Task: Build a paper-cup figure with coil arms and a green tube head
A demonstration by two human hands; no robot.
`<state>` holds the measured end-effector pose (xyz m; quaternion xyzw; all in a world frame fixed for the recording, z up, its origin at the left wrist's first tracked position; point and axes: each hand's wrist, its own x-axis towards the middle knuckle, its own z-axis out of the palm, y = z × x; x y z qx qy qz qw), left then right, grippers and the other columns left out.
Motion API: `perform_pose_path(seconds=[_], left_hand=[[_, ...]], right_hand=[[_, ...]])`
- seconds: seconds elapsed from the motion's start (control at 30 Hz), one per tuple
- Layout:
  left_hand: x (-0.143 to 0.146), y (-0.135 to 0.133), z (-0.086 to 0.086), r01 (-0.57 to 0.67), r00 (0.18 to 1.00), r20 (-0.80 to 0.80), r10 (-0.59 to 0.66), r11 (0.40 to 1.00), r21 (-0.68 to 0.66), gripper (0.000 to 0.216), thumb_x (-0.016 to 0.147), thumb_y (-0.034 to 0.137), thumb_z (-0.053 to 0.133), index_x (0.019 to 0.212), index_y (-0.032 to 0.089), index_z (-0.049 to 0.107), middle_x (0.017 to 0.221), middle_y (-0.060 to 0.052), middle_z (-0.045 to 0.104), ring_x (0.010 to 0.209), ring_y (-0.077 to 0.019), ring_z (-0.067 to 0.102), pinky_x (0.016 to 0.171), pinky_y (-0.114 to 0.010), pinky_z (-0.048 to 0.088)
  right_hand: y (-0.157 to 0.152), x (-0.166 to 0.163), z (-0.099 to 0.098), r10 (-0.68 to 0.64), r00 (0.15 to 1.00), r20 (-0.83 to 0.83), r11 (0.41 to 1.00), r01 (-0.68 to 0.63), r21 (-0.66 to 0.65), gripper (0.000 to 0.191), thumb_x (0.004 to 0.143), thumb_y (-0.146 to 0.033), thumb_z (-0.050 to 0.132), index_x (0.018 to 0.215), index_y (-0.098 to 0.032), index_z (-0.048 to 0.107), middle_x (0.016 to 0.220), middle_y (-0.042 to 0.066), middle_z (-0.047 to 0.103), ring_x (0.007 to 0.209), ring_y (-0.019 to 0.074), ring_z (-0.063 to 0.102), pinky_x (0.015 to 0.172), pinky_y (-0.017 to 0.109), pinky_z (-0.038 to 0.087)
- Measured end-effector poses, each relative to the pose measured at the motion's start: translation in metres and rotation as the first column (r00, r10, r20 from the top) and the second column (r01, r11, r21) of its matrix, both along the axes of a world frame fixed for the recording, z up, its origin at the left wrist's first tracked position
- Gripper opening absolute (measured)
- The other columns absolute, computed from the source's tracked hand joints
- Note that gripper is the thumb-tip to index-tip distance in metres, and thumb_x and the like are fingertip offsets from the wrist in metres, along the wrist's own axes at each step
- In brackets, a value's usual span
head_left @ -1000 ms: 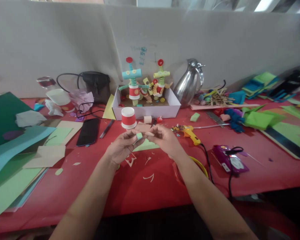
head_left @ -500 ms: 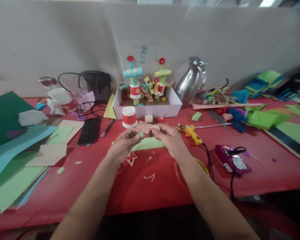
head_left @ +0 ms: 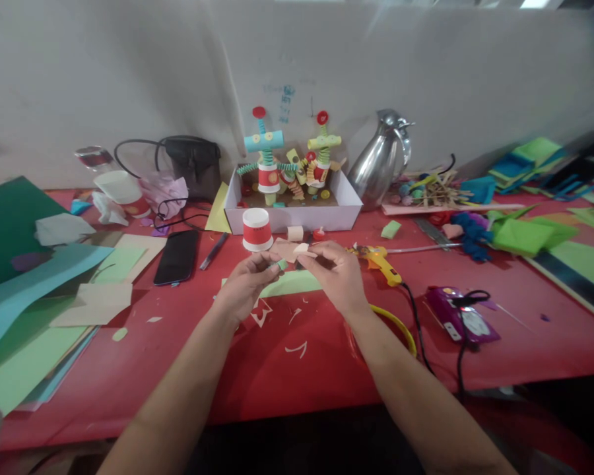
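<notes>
Both my hands meet over the red table, just in front of an upturned red and white paper cup (head_left: 256,229). My left hand (head_left: 246,284) is closed in a pinch on a small rolled piece of light green paper (head_left: 282,264). My right hand (head_left: 332,272) is also pinched, holding a small beige paper strip (head_left: 301,249) against that roll. A light green paper sheet (head_left: 290,284) lies flat under my hands, and a beige paper piece (head_left: 284,250) lies just behind them.
A white box (head_left: 293,210) with two paper-roll figures stands behind the cup. A yellow glue gun (head_left: 380,261) and cable lie right of my hands, then a purple device (head_left: 458,316). A black phone (head_left: 177,256), a pen and stacked coloured paper (head_left: 34,290) are left. A steel jug (head_left: 380,162) stands behind.
My hands have shifted slightly away from me, toward the cup. The right fingers have worked the beige strip upward against the green roll. Both pinches stay closed.
</notes>
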<state>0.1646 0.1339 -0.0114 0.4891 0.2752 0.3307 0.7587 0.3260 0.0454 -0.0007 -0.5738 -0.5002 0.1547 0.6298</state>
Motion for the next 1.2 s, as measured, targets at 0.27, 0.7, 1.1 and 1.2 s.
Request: perform_pose_path(seconds=[0.27, 0.7, 1.1, 1.2], left_hand=[[0.001, 0.0, -0.006, 0.0, 1.0, 0.024, 0.0, 1.0, 0.023, 0.02, 0.07, 0.019, 0.079, 0.087, 0.018, 0.07, 0.086, 0.0, 0.064, 0.079, -0.0108, 0.057, 0.076, -0.024, 0.044], [0.0, 0.001, -0.003, 0.039, 0.991, 0.131, -0.027, 0.995, -0.088, 0.021, 0.067, 0.02, 0.082, 0.085, 0.019, 0.072, 0.086, 0.0, 0.066, 0.082, -0.0114, 0.061, 0.081, -0.025, 0.049], [0.003, -0.001, -0.005, -0.014, 0.997, 0.072, 0.015, 1.0, -0.018, 0.019, 0.069, 0.019, 0.081, 0.085, 0.019, 0.071, 0.083, 0.001, 0.065, 0.076, -0.0102, 0.057, 0.078, -0.025, 0.046], [0.003, -0.002, -0.004, -0.008, 0.998, 0.064, 0.009, 1.0, -0.015, 0.018, 0.069, 0.018, 0.079, 0.085, 0.019, 0.07, 0.083, 0.0, 0.065, 0.078, -0.0115, 0.057, 0.078, -0.026, 0.045]], right_hand=[[-0.001, -0.006, -0.002, 0.011, 0.991, 0.132, 0.996, -0.022, 0.081, 0.007, 0.083, -0.019, 0.07, 0.081, -0.023, 0.075, 0.085, 0.004, 0.071, 0.079, 0.0179, 0.065, 0.07, 0.032, 0.052], [0.008, 0.002, -0.007, 0.243, 0.738, -0.63, 0.911, -0.397, -0.113, 0.011, 0.069, -0.028, 0.076, 0.074, -0.019, 0.072, 0.07, -0.001, 0.064, 0.062, 0.0104, 0.053, 0.063, 0.028, 0.042], [0.001, -0.007, -0.002, 0.102, 0.967, -0.233, 0.993, -0.112, -0.027, 0.009, 0.081, -0.028, 0.069, 0.087, -0.022, 0.068, 0.079, 0.001, 0.07, 0.071, 0.0155, 0.065, 0.064, 0.029, 0.052], [-0.001, -0.008, -0.003, 0.065, 0.998, -0.005, 0.996, -0.065, 0.066, 0.004, 0.085, -0.024, 0.066, 0.086, -0.022, 0.069, 0.09, 0.004, 0.069, 0.079, 0.0163, 0.065, 0.07, 0.031, 0.054]])
